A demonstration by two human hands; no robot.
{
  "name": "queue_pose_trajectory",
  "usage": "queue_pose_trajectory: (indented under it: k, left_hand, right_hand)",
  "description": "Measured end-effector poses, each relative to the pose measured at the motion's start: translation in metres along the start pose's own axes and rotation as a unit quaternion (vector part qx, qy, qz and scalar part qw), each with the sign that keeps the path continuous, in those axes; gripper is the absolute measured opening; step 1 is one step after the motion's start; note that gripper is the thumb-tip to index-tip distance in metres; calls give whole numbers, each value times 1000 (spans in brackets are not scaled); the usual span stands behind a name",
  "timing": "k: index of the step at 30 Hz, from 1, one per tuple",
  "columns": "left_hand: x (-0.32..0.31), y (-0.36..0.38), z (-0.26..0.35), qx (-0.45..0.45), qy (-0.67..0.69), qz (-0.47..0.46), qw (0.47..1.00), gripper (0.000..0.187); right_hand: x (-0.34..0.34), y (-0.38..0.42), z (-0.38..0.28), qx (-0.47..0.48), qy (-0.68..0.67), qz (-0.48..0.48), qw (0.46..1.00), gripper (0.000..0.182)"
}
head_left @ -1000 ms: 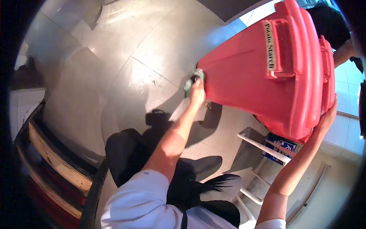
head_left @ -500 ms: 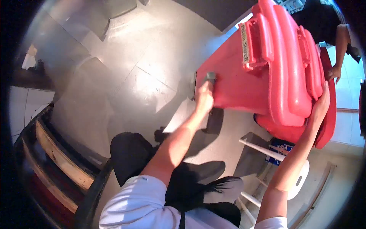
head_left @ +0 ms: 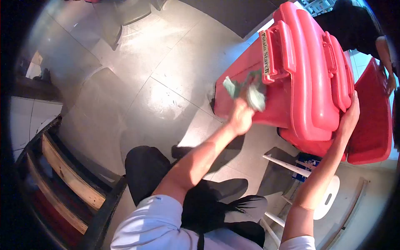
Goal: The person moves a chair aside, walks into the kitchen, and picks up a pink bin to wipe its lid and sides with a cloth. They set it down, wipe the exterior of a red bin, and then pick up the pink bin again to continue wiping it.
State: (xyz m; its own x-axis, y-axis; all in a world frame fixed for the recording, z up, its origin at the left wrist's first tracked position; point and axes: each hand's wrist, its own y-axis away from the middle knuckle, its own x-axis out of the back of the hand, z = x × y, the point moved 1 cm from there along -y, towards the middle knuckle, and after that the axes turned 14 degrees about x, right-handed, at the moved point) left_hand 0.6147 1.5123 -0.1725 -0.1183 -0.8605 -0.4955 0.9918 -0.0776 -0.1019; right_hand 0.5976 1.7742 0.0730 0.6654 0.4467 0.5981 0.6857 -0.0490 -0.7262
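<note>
A red lidded bin stands at the upper right, with a label reading "Potato Starch" beside its latch. My left hand is closed on a green and white cloth against the side of the bin, just below the label. Against the ridged lid edge rests my right hand, its fingers lying along the red plastic and holding nothing.
Beyond the bin, another person's hand is at a separate red lid. A white stool stands at the lower right. A wooden slatted rack is at the lower left, on the grey tiled floor.
My left hand has moved right and up along the bin's side with the cloth, towards the label. The other person's red lid has swung away to the right from the bin.
</note>
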Motion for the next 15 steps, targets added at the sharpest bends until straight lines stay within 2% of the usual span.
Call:
queue_pose_trajectory:
  k: [1, 2, 3, 5, 7, 8, 10, 11, 12, 13, 14, 15]
  left_hand:
    - [0, 10, 20, -67, -119, -7, 991, 53]
    - [-2, 3, 25, -132, -176, 0, 976, 51]
    - [3, -15, 16, -156, -188, 14, 970, 48]
    - [16, -52, -13, -147, -188, 29, 971, 44]
    - [37, -85, -53, -85, -123, 47, 988, 40]
    - [50, -93, -78, -67, -69, 64, 993, 38]
    - [86, -90, -148, -15, -4, 129, 992, 36]
    - [133, -77, -233, 238, -170, 153, 944, 41]
    - [141, -43, -246, 284, -254, 156, 911, 42]
    - [148, -9, -257, 329, -335, 149, 870, 44]
    - [139, 19, -248, 310, -346, 191, 864, 41]
    - [134, 39, -250, 334, -237, 201, 890, 37]
  right_hand:
    - [-3, -1, -4, -38, -42, 10, 998, 41]
    - [-5, -2, -10, -76, -83, 19, 993, 41]
    - [-5, -1, -13, -115, -122, 28, 985, 41]
    - [-3, -1, -9, -83, -93, 29, 992, 43]
    - [-1, 0, -5, -41, -55, 18, 997, 45]
    - [-3, 2, -14, -81, -88, 36, 992, 46]
    - [-10, 4, -20, -101, -115, 46, 987, 46]
    - [-8, 2, -21, -109, -128, 55, 984, 45]
    - [-6, 1, -15, -65, -87, 41, 993, 42]
    - [-6, 0, -14, -90, -123, 35, 988, 41]
    - [-4, -1, -11, -38, -66, 15, 997, 42]
    - [-2, -1, -8, 8, -9, -6, 1000, 43]
